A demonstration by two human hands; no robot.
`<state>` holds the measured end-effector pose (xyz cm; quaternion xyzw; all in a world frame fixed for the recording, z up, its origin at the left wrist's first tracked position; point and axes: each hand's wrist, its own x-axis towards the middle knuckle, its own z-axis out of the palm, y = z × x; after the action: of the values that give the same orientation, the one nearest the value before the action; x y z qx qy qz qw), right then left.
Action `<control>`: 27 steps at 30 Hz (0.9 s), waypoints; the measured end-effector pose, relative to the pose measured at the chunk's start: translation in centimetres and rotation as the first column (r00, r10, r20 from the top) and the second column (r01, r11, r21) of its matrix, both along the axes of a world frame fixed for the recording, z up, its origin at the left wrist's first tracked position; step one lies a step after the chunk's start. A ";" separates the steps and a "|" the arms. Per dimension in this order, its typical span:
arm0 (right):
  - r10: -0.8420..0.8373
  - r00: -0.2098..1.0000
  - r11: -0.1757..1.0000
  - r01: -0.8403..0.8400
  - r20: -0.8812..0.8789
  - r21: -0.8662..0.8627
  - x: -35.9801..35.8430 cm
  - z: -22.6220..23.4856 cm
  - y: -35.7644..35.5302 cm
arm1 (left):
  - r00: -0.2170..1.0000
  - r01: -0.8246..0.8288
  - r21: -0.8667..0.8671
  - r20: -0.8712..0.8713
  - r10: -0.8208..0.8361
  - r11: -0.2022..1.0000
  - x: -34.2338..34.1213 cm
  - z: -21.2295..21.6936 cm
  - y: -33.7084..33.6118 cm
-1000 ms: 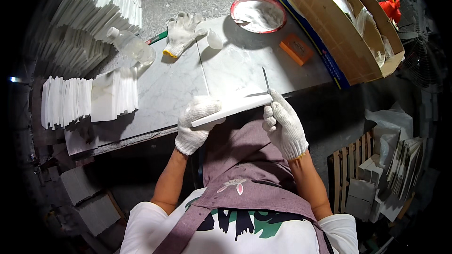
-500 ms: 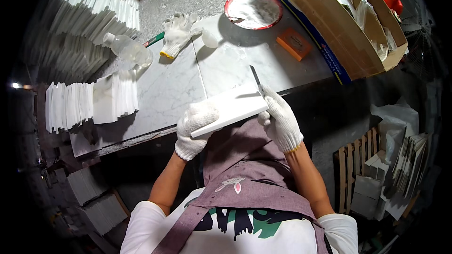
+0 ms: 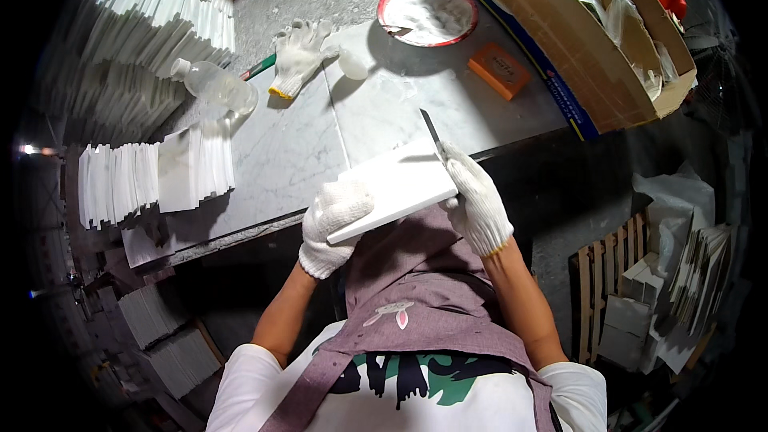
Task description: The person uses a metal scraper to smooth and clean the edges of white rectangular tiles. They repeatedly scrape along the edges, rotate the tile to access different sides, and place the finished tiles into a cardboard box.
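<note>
A white rectangular tile (image 3: 396, 188) is held above my lap, at the front edge of the marble tabletop. My left hand (image 3: 330, 220), in a white knitted glove, wraps round its left end, fingers over the top face. My right hand (image 3: 480, 204), gloved the same way, closes on a thin dark flat blade (image 3: 430, 128) that sticks up past the tile's right end. The blade's lower part and any handle are hidden in the glove. Those right fingers are also at the tile's right edge; whether they grip it too, I cannot tell.
Stacked white tiles (image 3: 116, 184) stand at the left, taller stacks behind. A clear bottle (image 3: 216, 86), spare glove (image 3: 298, 60) and small translucent piece (image 3: 353, 66) lie on the tabletop (image 3: 276, 164). Beyond are a red-rimmed bowl (image 3: 432, 12) of white material, orange box (image 3: 499, 70) and cardboard box (image 3: 560, 40).
The tile has dropped slightly toward me, with my left hand moving along. My right hand and the blade have shifted a little; both grips stay as they were.
</note>
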<state>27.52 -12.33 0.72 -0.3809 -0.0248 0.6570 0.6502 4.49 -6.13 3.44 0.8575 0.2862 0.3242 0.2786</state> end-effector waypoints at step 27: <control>0.015 0.995 1.000 -0.015 -0.101 -0.002 0.2 1.8 -2.5 | 0.995 0.079 0.112 0.044 -0.085 0.991 1.2 -0.1 -0.6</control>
<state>27.74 -14.85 2.51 -0.3478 0.0062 0.6802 0.6452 5.65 -6.73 3.33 0.8745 0.2257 0.3484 0.2508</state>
